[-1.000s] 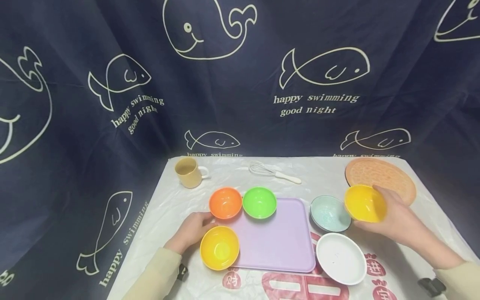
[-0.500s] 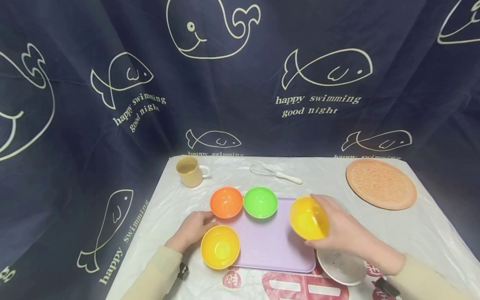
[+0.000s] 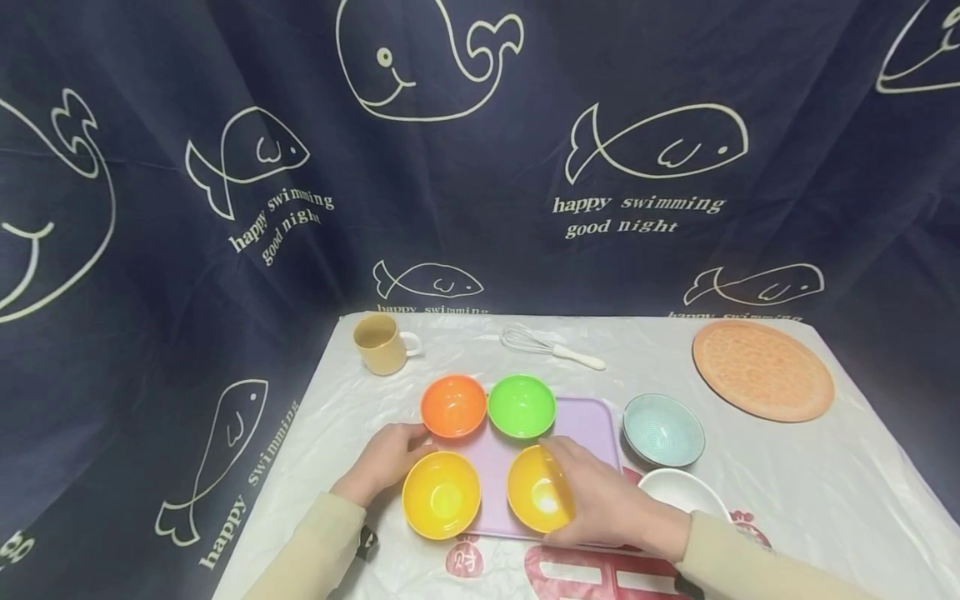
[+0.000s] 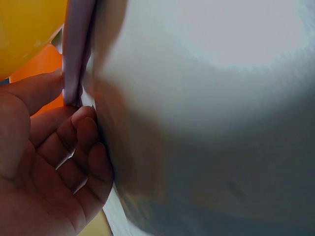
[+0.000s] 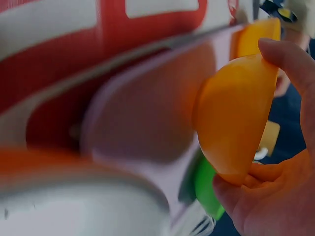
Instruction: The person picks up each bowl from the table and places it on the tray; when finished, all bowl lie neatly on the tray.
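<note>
Left fingers [image 4: 101, 164] against the edge of a purple tray [image 4: 78, 49], near yellow bowl [image 4: 27, 34]

A red-printed white sheet [image 3: 810, 467] covers the counter [image 3: 461, 346]. On it lies a lilac tray [image 3: 581, 429]; around this, a mug [image 3: 381, 347] stands at ten o'clock, a whisk [image 3: 551, 347] lies at twelve, a round board [image 3: 763, 371] at two, a pale-blue bowl [image 3: 663, 431] and a white bowl [image 3: 681, 490] near three.

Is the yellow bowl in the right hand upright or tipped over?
Upright. That yellow bowl opens upward in the head view; in the right wrist view its base faces the purple tray. Contact: cannot tell.
</note>
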A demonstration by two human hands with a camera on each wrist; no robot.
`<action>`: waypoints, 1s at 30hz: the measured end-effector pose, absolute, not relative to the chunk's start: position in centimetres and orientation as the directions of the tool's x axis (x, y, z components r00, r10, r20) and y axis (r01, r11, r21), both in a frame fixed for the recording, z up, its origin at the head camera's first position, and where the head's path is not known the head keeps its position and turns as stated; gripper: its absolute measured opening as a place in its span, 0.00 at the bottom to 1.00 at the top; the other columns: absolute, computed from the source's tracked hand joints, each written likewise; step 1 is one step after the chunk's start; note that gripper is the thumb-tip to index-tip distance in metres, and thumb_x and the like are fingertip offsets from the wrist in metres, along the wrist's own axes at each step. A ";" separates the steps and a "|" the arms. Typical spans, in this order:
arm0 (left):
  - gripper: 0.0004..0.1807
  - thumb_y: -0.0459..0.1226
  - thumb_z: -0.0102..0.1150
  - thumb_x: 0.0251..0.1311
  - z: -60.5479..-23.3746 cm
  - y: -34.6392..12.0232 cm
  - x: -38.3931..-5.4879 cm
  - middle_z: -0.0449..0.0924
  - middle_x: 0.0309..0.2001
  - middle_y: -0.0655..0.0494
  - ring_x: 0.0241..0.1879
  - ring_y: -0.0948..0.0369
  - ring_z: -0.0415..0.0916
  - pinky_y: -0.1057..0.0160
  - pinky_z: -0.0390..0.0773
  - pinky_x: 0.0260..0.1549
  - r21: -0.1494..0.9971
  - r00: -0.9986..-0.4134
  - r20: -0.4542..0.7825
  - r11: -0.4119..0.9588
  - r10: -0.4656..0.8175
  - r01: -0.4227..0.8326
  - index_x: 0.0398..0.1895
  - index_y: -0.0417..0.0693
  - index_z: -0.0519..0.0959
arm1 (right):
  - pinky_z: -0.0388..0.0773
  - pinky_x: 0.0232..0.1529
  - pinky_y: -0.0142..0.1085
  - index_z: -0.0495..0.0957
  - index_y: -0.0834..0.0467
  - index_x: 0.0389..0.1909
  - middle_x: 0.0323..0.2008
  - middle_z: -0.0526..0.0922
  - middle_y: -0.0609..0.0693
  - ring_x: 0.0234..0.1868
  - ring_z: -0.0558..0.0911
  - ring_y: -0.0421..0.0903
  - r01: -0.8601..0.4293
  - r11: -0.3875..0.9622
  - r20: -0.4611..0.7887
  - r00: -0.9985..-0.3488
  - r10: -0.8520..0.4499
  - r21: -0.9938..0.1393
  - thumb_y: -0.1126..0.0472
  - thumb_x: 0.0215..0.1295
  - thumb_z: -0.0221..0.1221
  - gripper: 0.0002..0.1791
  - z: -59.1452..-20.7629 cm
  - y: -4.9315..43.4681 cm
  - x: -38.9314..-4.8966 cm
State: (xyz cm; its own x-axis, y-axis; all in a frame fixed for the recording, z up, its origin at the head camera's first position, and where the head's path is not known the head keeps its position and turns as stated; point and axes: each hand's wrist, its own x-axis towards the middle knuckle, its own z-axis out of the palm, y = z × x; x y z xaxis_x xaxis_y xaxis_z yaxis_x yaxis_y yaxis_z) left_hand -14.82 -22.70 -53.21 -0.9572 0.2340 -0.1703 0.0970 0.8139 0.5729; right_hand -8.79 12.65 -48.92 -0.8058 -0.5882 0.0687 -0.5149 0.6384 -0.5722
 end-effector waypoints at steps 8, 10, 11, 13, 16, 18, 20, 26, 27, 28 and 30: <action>0.25 0.46 0.70 0.67 -53.2 -22.6 -14.8 0.85 0.59 0.50 0.62 0.48 0.80 0.44 0.79 0.61 0.570 -0.959 -0.152 0.814 0.241 0.114 0.63 0.46 0.83 | 0.73 0.69 0.51 0.64 0.66 0.74 0.68 0.73 0.55 0.65 0.75 0.50 -0.524 0.602 0.110 -0.802 -0.588 -0.602 0.40 0.34 0.84 0.67 -50.6 11.6 -8.3; 0.24 0.45 0.70 0.67 -53.3 -22.6 -14.8 0.85 0.59 0.50 0.62 0.48 0.80 0.44 0.79 0.62 0.568 -0.958 -0.149 0.814 0.245 0.120 0.63 0.46 0.83 | 0.72 0.70 0.53 0.63 0.67 0.75 0.69 0.72 0.56 0.67 0.74 0.51 -0.526 0.595 0.110 -0.798 -0.593 -0.608 0.40 0.34 0.84 0.68 -50.7 11.3 -8.2; 0.24 0.45 0.70 0.67 -53.3 -22.7 -14.8 0.85 0.59 0.50 0.62 0.48 0.79 0.44 0.79 0.62 0.569 -0.958 -0.147 0.813 0.247 0.123 0.63 0.46 0.83 | 0.71 0.70 0.53 0.62 0.67 0.75 0.70 0.71 0.58 0.68 0.73 0.53 -0.521 0.596 0.101 -0.798 -0.595 -0.611 0.39 0.34 0.84 0.69 -50.8 11.2 -8.2; 0.24 0.45 0.70 0.68 -53.4 -22.7 -14.8 0.85 0.59 0.50 0.62 0.48 0.79 0.44 0.78 0.62 0.567 -0.958 -0.141 0.813 0.251 0.130 0.63 0.46 0.83 | 0.68 0.72 0.54 0.60 0.68 0.77 0.72 0.68 0.60 0.71 0.71 0.55 -0.515 0.587 0.088 -0.793 -0.602 -0.624 0.39 0.34 0.84 0.71 -50.8 10.9 -8.1; 0.24 0.45 0.69 0.68 -53.4 -22.7 -14.8 0.85 0.59 0.49 0.62 0.47 0.79 0.44 0.78 0.62 0.571 -0.957 -0.133 0.809 0.259 0.140 0.63 0.45 0.83 | 0.66 0.73 0.56 0.58 0.67 0.78 0.75 0.65 0.62 0.74 0.68 0.58 -0.515 0.589 0.078 -0.790 -0.609 -0.623 0.37 0.33 0.84 0.73 -50.8 10.6 -8.0; 0.24 0.45 0.69 0.68 -53.5 -22.7 -14.8 0.85 0.59 0.50 0.62 0.48 0.80 0.44 0.79 0.62 0.569 -0.957 -0.128 0.810 0.260 0.144 0.63 0.46 0.83 | 0.66 0.73 0.55 0.58 0.67 0.78 0.76 0.64 0.63 0.74 0.67 0.59 -0.529 0.584 0.088 -0.783 -0.616 -0.616 0.36 0.33 0.84 0.74 -50.8 10.3 -8.0; 0.23 0.45 0.70 0.67 -53.5 -22.7 -14.8 0.85 0.58 0.50 0.61 0.48 0.80 0.44 0.79 0.61 0.568 -0.958 -0.129 0.811 0.258 0.142 0.63 0.46 0.83 | 0.66 0.73 0.55 0.58 0.67 0.78 0.76 0.64 0.62 0.74 0.68 0.58 -0.547 0.579 0.103 -0.774 -0.624 -0.605 0.35 0.33 0.83 0.75 -50.8 10.1 -8.0; 0.24 0.46 0.71 0.67 -53.6 -22.8 -14.9 0.85 0.58 0.50 0.61 0.48 0.80 0.44 0.80 0.60 0.566 -0.959 -0.150 0.816 0.240 0.115 0.62 0.46 0.84 | 0.67 0.73 0.54 0.58 0.67 0.78 0.75 0.64 0.62 0.74 0.68 0.58 -0.549 0.583 0.098 -0.773 -0.627 -0.599 0.32 0.34 0.82 0.75 -50.7 9.8 -7.9; 0.24 0.46 0.71 0.67 -53.7 -22.8 -14.9 0.85 0.58 0.50 0.61 0.48 0.80 0.44 0.80 0.60 0.567 -0.959 -0.152 0.816 0.239 0.113 0.62 0.46 0.84 | 0.66 0.73 0.55 0.58 0.68 0.78 0.75 0.64 0.62 0.74 0.68 0.58 -0.546 0.587 0.094 -0.775 -0.624 -0.598 0.32 0.33 0.82 0.76 -50.6 9.8 -7.9; 0.24 0.46 0.71 0.67 -53.6 -22.8 -14.9 0.85 0.58 0.50 0.61 0.48 0.80 0.44 0.80 0.61 0.568 -0.959 -0.154 0.816 0.238 0.111 0.62 0.46 0.84 | 0.66 0.73 0.55 0.57 0.68 0.78 0.76 0.64 0.63 0.74 0.67 0.58 -0.539 0.593 0.086 -0.779 -0.621 -0.598 0.31 0.34 0.82 0.76 -50.6 9.8 -7.8; 0.24 0.46 0.71 0.67 -53.6 -22.7 -14.8 0.85 0.58 0.50 0.61 0.48 0.80 0.44 0.80 0.61 0.569 -0.959 -0.156 0.815 0.237 0.108 0.62 0.46 0.84 | 0.65 0.73 0.55 0.57 0.69 0.78 0.76 0.63 0.64 0.75 0.66 0.60 -0.533 0.598 0.079 -0.782 -0.618 -0.598 0.30 0.34 0.81 0.77 -50.6 9.9 -7.7</action>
State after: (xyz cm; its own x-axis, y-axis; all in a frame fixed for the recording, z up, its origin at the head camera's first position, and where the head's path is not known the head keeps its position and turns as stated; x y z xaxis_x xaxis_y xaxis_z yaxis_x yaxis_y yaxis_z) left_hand -14.84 -22.75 -53.61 -0.9590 0.2367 -0.1561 0.1085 0.8150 0.5693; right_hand -7.70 9.89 -50.56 -0.7822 -0.6180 0.0791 -0.5331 0.5983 -0.5982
